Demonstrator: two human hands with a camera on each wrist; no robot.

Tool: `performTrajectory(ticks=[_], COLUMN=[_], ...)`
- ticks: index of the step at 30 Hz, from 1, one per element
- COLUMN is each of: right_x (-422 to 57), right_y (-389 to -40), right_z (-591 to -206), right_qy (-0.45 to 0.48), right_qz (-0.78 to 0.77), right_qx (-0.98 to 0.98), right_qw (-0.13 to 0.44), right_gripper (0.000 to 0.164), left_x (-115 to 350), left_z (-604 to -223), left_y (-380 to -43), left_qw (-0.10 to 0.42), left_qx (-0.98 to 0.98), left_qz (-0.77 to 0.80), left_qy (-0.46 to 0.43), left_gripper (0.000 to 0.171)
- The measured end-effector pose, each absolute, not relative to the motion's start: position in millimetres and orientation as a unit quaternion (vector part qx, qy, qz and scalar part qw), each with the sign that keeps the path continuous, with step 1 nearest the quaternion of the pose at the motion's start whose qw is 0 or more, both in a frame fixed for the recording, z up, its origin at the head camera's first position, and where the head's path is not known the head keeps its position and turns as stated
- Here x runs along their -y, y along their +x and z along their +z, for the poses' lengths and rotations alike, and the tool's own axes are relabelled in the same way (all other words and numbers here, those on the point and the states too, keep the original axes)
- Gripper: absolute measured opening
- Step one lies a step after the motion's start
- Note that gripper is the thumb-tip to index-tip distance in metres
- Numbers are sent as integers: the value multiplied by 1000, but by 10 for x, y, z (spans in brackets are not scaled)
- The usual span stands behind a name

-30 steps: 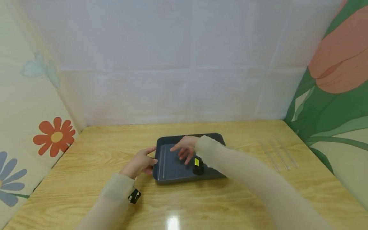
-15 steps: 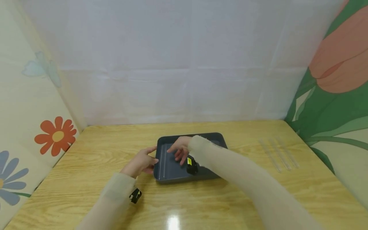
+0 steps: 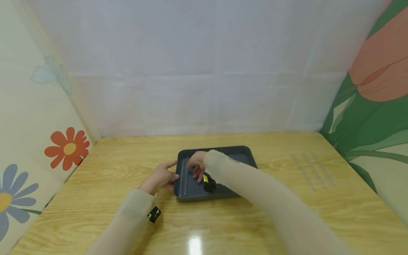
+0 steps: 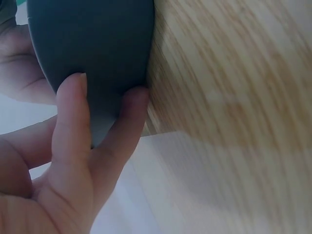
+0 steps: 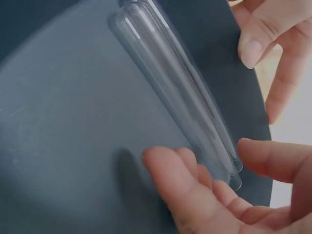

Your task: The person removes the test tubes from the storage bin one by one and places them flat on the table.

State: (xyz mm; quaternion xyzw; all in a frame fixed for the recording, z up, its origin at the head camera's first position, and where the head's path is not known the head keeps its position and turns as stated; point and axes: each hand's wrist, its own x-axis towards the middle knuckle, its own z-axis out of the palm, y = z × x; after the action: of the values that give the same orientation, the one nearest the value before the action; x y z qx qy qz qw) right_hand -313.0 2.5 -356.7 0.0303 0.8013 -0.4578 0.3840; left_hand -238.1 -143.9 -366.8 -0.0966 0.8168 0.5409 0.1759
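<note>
A dark grey rectangular tray [image 3: 194, 198] sits on the table, with two clear test tubes [image 5: 178, 92] lying side by side along its left end. My left hand [image 3: 162, 176] holds the tray's left wall. Its thumb is over the rim, and its fingers [image 4: 73, 109] lie against the outside. Inside the tray, my right hand [image 3: 197, 165] is bent over the tubes. In the right wrist view, its thumb [image 5: 265, 155] and fingertips [image 5: 163, 163] stand on either side of the tube ends, spread apart. The sleeve hides part of the tray.
Three more clear tubes [image 3: 313, 170] lie roughly parallel on the right side of the wooden table [image 3: 255, 226]. A white cloth wall [image 3: 204, 71] stands behind it, and flower-printed panels [image 3: 382, 117] flank both sides.
My right hand has moved left inside the tray, up to the tubes. My left hand has stayed at the tray's left wall. The head view has shifted slightly.
</note>
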Motion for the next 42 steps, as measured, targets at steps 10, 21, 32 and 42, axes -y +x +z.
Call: performTrajectory(ticks=[10,21,32,42], right_x=[47,111,107,104], right_y=[-3080,-3140,-3029,-3136], right_z=[-3585,-3715,-3653,-3707], right_qy=[23,29,12,-5], right_qz=[-464,-426,-386,-377], right_qx=[-810,-828,-872,-879], right_qw=[358,363,301,293], right_gripper=[42,42,29,18], left_x=[1449,1439,1443,1449], left_z=[-3656,-3668,-3653,-3640], left_y=[-2362,-2352,-2338,-2348], left_qw=[173,165,167,173], left_qx=[-815,-816,-817,-819], left_qz=[546,546,545,539], left_qy=[-85,-92,-87,-93], left_gripper=[64,64,64,65])
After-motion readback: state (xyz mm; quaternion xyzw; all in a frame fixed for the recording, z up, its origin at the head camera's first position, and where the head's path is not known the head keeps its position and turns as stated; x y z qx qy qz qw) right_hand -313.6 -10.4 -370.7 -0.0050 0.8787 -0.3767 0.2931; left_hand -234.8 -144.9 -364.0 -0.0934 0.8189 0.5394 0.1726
